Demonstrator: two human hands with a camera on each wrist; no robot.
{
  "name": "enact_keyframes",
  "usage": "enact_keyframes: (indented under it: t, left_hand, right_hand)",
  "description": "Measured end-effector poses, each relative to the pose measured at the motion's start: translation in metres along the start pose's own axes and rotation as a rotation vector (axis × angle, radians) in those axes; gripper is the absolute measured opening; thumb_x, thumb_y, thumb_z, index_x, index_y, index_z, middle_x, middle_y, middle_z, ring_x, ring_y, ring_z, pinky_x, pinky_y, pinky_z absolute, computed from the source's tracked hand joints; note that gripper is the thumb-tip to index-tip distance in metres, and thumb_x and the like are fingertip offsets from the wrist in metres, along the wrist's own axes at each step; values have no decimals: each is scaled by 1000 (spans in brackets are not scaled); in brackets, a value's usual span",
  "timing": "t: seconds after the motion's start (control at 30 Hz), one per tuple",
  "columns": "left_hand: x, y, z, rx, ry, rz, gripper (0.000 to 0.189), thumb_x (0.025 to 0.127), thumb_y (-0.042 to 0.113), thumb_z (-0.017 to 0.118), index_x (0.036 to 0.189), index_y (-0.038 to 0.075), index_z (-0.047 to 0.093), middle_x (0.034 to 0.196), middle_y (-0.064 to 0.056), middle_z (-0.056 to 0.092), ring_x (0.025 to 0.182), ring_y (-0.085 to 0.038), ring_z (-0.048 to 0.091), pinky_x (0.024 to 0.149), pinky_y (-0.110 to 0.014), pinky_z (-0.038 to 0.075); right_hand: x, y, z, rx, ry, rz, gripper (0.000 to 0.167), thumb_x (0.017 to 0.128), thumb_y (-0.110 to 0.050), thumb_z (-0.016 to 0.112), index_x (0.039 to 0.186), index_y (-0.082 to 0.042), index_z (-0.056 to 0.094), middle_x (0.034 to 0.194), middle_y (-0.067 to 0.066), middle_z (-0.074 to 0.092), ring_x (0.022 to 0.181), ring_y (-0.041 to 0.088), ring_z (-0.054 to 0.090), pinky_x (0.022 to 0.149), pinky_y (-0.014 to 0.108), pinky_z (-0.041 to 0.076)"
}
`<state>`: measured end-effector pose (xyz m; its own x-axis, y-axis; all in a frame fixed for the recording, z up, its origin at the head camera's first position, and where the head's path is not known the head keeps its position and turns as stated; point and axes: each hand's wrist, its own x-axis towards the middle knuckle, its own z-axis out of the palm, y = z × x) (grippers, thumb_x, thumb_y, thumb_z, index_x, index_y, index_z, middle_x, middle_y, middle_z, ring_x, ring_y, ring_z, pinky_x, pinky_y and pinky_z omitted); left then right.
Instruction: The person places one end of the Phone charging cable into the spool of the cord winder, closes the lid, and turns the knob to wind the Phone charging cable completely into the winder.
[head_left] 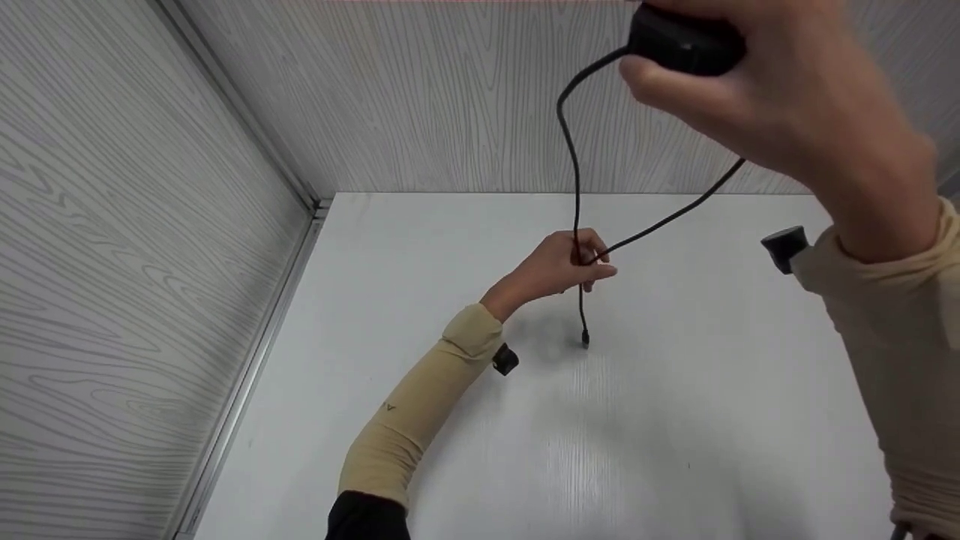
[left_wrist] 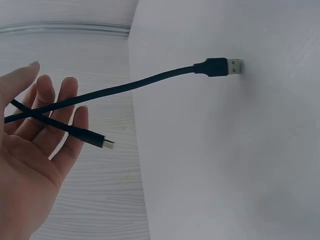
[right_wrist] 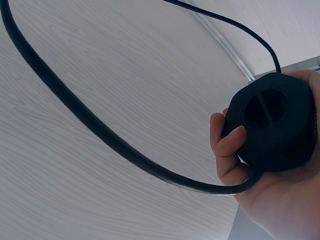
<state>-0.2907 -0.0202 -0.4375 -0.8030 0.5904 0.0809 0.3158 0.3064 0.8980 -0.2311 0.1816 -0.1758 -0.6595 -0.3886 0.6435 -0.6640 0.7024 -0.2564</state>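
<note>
High on the right, my right hand (head_left: 814, 112) grips a black, many-sided cable case (head_left: 686, 45). The right wrist view shows a round recess with a bar across the case's face (right_wrist: 295, 150), and fingers bent around its side. Two black cable lengths leave the case and meet at my left hand (head_left: 551, 262), over the table. There they cross in front of loosely bent fingers (left_wrist: 67, 92), the thumb standing apart from them. A USB-A plug (left_wrist: 217, 67) dangles well beyond the hand. The smaller USB-C plug (left_wrist: 90, 137) sticks out just past the little finger.
Below the hands lies a white tabletop (head_left: 637, 450). A pale wood-grain panel (head_left: 420, 97) rises behind it, and another panel (head_left: 112, 262) stands at the left with a metal strip along its foot. Small black cameras (head_left: 505, 360) are fixed at both wrists.
</note>
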Motion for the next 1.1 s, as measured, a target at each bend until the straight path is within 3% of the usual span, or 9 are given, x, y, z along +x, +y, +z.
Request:
enact_keyframes:
  t: [0.17,0.33,0.43,0.6,0.83,0.97,1.1]
  left_hand:
    - [-1,22,-17,-51,24,76,31,98,26,77,123,12,65,88,0,72,83,-22,73,74,-25,53]
    - [-3,45,-38,-41,65,206,30,101,23,71,126,7,65,91,-8,74,82,-21,72,80,-32,56]
    - [-6,60,-49,8,102,230,33,102,24,70,130,7,64,101,-8,74,90,-18,72,83,-31,56]
    - [-15,93,-67,87,199,291,44,103,25,71,140,6,59,118,-7,70,109,-10,68,98,-25,54]
    - [-27,142,-86,143,256,421,49,100,18,73,143,1,55,123,-11,69,114,-11,67,105,-27,52]
    - [-31,167,-90,222,254,489,55,98,20,77,144,-1,54,126,-9,69,114,-11,66,106,-25,49]
    - [-30,186,-91,302,252,489,60,97,27,79,145,0,53,129,-6,70,112,-8,64,103,-21,48]
  right_hand:
    - [1,0,1,-2,11,-53,34,97,-34,65,129,-31,75,112,8,63,82,16,47,69,21,33]
    - [2,4,4,-13,2,-103,43,99,-34,64,140,-43,65,131,8,66,91,17,52,73,16,34]
    - [1,6,7,-11,-15,-92,46,100,-35,64,145,-46,61,140,5,65,99,20,56,76,14,35]
    - [1,7,11,-1,-24,-55,45,99,-36,64,144,-43,62,134,6,68,96,18,55,75,15,36]
    - [1,11,14,-8,-58,-18,47,100,-40,63,147,-40,61,137,6,67,99,22,60,76,12,36]
    - [0,10,16,-13,-90,7,49,101,-44,65,149,-36,60,142,6,65,109,25,59,83,19,40]
    - [-3,8,15,-8,-135,42,65,99,-49,71,158,-31,50,155,6,54,123,28,56,97,37,48]
